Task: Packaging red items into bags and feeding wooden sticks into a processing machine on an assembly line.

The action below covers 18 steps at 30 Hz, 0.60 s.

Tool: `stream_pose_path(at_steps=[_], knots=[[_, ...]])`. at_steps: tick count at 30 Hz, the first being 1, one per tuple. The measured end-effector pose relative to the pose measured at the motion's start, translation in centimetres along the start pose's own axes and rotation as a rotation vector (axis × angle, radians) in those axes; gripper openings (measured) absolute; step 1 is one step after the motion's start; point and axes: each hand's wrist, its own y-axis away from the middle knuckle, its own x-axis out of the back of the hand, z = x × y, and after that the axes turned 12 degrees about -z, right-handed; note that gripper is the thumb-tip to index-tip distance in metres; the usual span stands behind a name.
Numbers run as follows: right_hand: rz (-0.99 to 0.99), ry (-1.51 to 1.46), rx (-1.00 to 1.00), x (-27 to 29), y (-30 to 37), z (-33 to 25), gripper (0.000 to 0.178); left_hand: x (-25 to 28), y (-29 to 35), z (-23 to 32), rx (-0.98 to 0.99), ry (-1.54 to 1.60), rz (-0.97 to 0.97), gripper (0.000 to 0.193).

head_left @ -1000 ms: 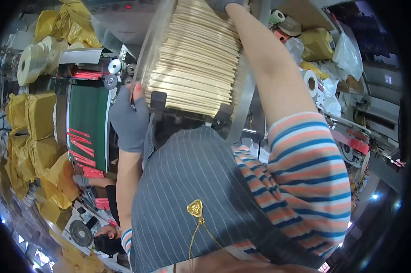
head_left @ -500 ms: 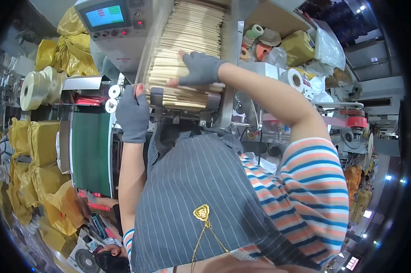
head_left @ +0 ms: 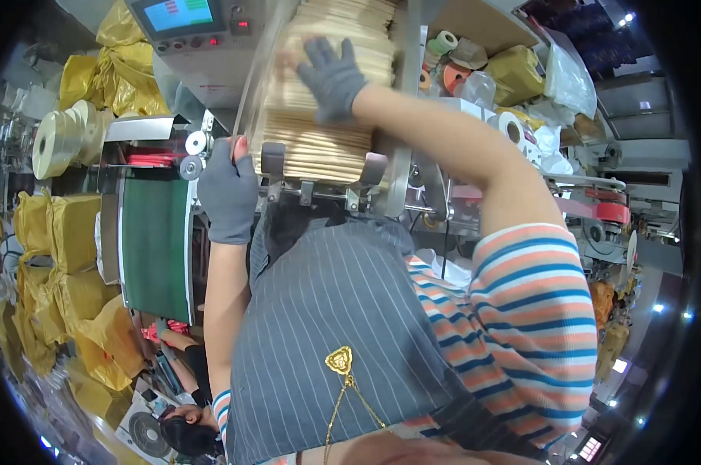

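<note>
A metal hopper [head_left: 406,147] stands in front of me, filled with a deep stack of thin, pale wooden-looking strips [head_left: 315,143]; their exact kind I cannot make out. My right hand [head_left: 333,77], in a grey glove with bare fingertips, lies over the far part of the stack, fingers spread and slightly blurred. At the hopper's left side, my left hand [head_left: 228,190] wears a matching glove. Its fingers curl at the side wall, thumb up along the edge. Two rounded metal stops [head_left: 273,159] hold the near end of the stack.
Left of me runs a green conveyor belt [head_left: 157,248] with red packets [head_left: 153,157] at its far end. A control panel [head_left: 181,19] stands beyond. Yellow bags [head_left: 75,240] are piled at far left, and a co-worker [head_left: 188,422] is at lower left. Machine rollers [head_left: 512,128] stand right.
My right hand has moved away from me along the stack, its fingers spreading. The near strips now show uncovered. My left hand stays at the hopper's left side.
</note>
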Motion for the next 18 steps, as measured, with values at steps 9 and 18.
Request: stream_pose_path(at_steps=[9, 18], knots=[[-0.063, 0.011, -0.002, 7.0, -5.3, 14.2, 0.115, -0.1, -0.1, 0.0, 0.022, 0.109, 0.019, 0.021], [0.348, -0.809, -0.088, 10.5, -6.6, 22.9, 0.075, 0.2, 0.2, 0.4, 0.057, 0.078, -0.022, 0.017]])
